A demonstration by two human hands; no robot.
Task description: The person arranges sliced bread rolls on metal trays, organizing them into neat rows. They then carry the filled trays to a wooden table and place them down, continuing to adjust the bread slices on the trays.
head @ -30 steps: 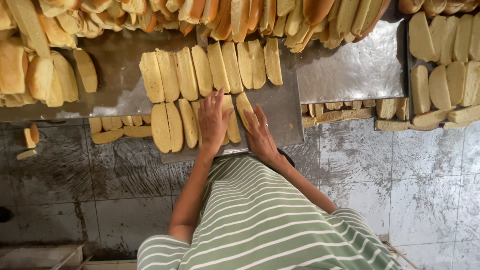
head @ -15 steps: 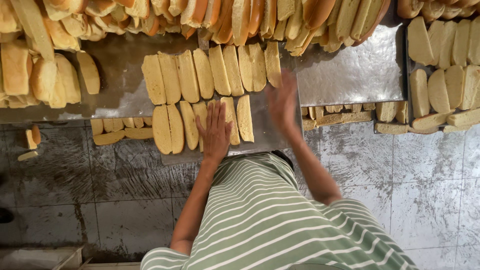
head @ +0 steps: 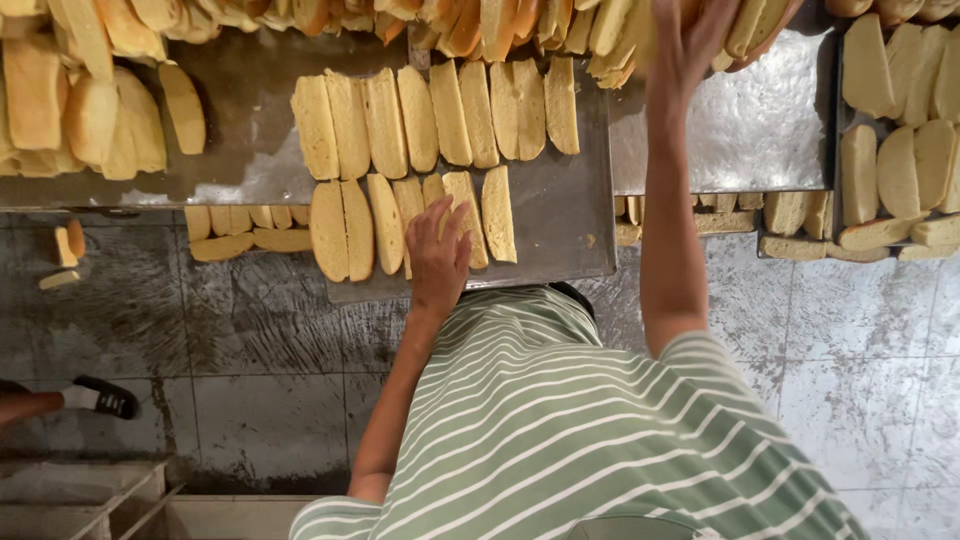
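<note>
A metal tray holds two rows of pale yellow bread slices laid flat. My left hand rests flat on the near row of slices, fingers apart, gripping nothing. My right hand is stretched far forward with fingers spread, up at the heap of bread pieces along the top edge. Its fingertips touch the heap and are partly cut off by the frame. My green and white striped shirt fills the bottom.
Another heap of bread lies at far left, and a tray of slices stands at right. A bare metal sheet sits between the trays. Bread strips lie under the table edge. A person's shoe is on the tiled floor at left.
My right hand has left the near row of slices and risen forward to the heap at the top. My left hand has stayed on the near row.
</note>
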